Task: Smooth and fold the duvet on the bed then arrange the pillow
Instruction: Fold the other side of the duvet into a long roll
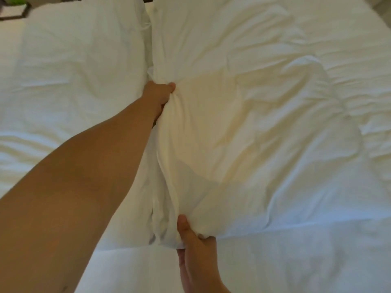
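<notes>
A large white pillow (243, 127) lies across the middle and right of the head view, its cover creased. My left hand (160, 96) reaches far forward and grips the pillow's left edge, fingers buried in the fabric. My right hand (196, 244) pinches the pillow's near left corner, thumb on top. A second white pillow (84, 56) lies to the left, touching the first along a seam. White bedding (275, 267), sheet or duvet, I cannot tell which, spreads flat in front of both pillows.
A dark-framed object (15, 12) stands at the far left corner beyond the bed. The bed's right edge (378, 9) shows at the top right corner.
</notes>
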